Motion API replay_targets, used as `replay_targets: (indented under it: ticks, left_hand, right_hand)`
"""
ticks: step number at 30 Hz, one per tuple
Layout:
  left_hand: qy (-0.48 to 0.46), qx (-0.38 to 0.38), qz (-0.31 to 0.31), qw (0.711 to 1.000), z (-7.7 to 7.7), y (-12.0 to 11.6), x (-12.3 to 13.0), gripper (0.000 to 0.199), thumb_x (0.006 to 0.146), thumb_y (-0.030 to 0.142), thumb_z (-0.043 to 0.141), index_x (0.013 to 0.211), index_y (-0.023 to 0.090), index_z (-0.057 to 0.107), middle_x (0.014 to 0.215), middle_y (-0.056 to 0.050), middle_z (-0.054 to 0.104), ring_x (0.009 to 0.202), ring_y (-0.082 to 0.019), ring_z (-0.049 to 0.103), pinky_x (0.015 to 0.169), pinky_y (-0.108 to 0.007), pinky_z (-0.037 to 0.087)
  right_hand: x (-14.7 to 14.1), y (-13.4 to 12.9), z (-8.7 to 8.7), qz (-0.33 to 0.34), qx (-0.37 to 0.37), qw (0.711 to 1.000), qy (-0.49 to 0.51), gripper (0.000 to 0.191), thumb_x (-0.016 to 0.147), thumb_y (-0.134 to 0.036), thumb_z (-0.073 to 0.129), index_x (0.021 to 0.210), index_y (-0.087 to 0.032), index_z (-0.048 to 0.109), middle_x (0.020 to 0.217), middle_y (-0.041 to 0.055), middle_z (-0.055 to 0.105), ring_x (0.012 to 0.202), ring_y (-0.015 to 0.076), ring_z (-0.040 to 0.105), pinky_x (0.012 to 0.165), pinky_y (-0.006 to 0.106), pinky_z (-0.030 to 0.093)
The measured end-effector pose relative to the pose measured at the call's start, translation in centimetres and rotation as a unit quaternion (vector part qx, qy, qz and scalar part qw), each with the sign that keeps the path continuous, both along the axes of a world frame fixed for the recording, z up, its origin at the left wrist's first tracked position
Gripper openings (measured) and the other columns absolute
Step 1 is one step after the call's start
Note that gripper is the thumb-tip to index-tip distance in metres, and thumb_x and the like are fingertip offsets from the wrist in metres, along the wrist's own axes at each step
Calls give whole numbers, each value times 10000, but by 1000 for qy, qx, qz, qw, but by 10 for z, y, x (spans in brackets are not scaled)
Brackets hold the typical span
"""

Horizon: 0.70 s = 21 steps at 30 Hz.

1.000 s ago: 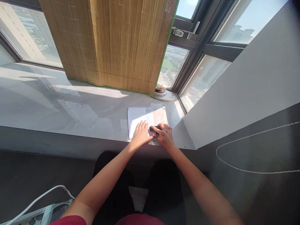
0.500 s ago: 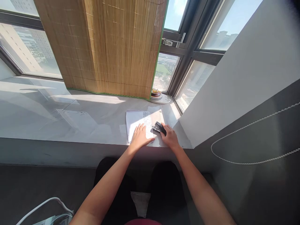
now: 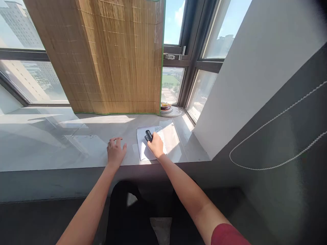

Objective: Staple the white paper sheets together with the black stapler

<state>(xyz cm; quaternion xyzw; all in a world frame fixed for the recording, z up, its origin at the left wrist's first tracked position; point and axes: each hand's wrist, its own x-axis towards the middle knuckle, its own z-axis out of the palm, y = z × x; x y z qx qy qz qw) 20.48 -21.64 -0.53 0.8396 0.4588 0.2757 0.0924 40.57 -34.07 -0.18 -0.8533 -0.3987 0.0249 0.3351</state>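
A black stapler (image 3: 149, 135) is in my right hand (image 3: 156, 145), held over white paper sheets (image 3: 143, 149) with some printing near their top right. The sheets lie on the pale stone window ledge (image 3: 97, 154), partly in sunlight. To the left of the paper, my left hand (image 3: 115, 152) rests on or just above the ledge, its fingers apart and nothing in it.
A bamboo blind (image 3: 120, 61) hangs in front of the window behind the ledge. Stacked plates (image 3: 167, 110) stand in the far corner. On the right are a slanting white wall (image 3: 230, 92) and a looped bead cord (image 3: 255, 169).
My left hand has come off the paper and moved left onto the ledge side. My right hand has carried the stapler left, over the paper. The view has shifted a little.
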Motion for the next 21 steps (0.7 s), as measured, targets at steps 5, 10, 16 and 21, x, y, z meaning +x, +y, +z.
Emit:
replay_targets:
  ticks: [5, 10, 16, 21]
  left_hand:
    - [123, -116, 154, 973, -19, 69, -52, 737, 1054, 597, 375, 1581, 103, 520, 1697, -359, 328, 1616, -582, 218, 1184, -854, 233]
    - [149, -113, 131, 974, -24, 88, -56, 827, 1013, 668, 395, 1662, 161, 462, 1766, -335, 266, 1638, -591, 195, 1191, -870, 184]
    - [193, -145, 142, 960, -12, 107, -89, 861, 1037, 678, 319, 1718, 158, 405, 1808, -303, 209, 1638, -628, 160, 1226, -828, 173]
    - [198, -120, 139, 963, -15, 107, -98, 855, 1013, 702, 373, 1684, 178, 459, 1790, -307, 261, 1630, -615, 199, 1226, -825, 178]
  right_hand:
    - [22, -42, -15, -40, 11, 998, -49, 236, 893, -137, 571, 1115, -214, 583, 1125, 128, 690, 1048, 274, 626, 833, 371, 516]
    - [56, -82, -29, -108, 40, 992, -58, 236, 878, -171, 628, 1110, -209, 603, 1051, 132, 696, 972, 291, 675, 748, 355, 526]
    - [102, -86, -29, -109, 103, 987, -56, 285, 993, -467, 646, 1112, -208, 661, 1002, 136, 698, 1002, 324, 658, 830, 407, 545]
    - [154, -64, -14, -105, 70, 985, -118, 381, 1028, -191, 434, 1328, -176, 667, 1416, 193, 643, 1301, 316, 575, 1078, 462, 493]
